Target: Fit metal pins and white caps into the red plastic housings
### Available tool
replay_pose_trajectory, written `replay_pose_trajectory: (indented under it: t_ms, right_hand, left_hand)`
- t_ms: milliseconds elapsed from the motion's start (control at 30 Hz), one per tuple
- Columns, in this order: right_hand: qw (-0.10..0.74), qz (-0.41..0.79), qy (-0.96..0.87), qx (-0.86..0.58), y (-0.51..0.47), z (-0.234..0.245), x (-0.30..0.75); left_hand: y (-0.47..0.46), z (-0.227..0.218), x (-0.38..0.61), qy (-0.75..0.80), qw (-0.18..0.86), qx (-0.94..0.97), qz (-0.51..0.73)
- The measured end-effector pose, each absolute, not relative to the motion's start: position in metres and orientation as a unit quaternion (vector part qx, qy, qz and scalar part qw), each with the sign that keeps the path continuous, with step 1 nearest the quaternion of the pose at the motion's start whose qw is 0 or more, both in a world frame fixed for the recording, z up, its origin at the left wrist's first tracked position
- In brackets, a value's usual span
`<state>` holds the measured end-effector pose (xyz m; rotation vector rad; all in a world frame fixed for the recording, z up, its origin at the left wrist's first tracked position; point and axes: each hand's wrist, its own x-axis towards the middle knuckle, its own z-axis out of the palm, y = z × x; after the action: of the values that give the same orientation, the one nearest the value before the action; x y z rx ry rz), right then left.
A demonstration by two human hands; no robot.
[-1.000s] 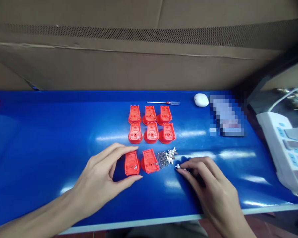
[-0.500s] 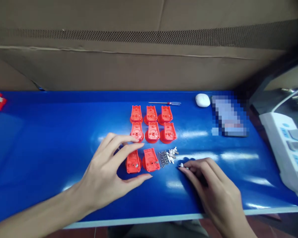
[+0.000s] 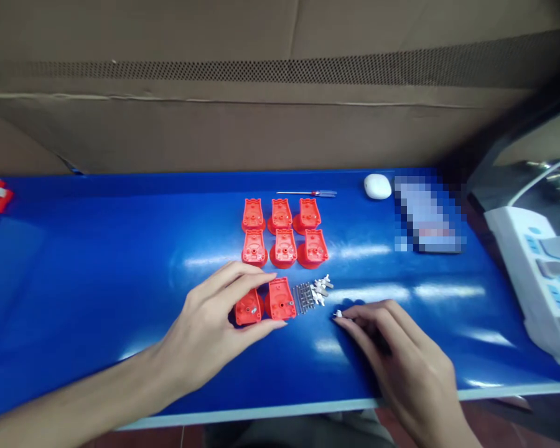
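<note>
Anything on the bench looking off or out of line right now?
Yes: the front-left red plastic housing, under the left hand, looks tipped and turned out of line, unlike the other eight housings, which sit squarely in tidy rows.

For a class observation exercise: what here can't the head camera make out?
All in the head view:
White piece in the right hand: mostly hidden by fingers.
Red housing: partly covered by the left hand.
Metal pieces beside it: too small to identify.
Flat object at right: blurred by pixelation.
White device: cut off by the right edge.

Bare hands (image 3: 205,326) (long, slim fingers (image 3: 242,281))
</note>
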<state>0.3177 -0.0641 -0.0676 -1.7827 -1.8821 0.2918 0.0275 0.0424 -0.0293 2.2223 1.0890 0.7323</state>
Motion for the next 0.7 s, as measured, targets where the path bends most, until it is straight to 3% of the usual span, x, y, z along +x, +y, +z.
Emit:
replay_pose_trajectory:
  t_ms: [333, 700]
  right_hand:
    - [0.27, 0.099, -0.703, -0.651, -0.063, -0.061, 0.313]
    - [0.274, 0.081, -0.712, -0.642, -0.06, -0.058, 0.311]
  left_hand:
    - [0.047, -0.032, 0.023, 0.39, 0.313, 0.826, 0.26]
    - [0.044, -0.03, 0.013, 0.381, 0.281, 0.84, 0.265]
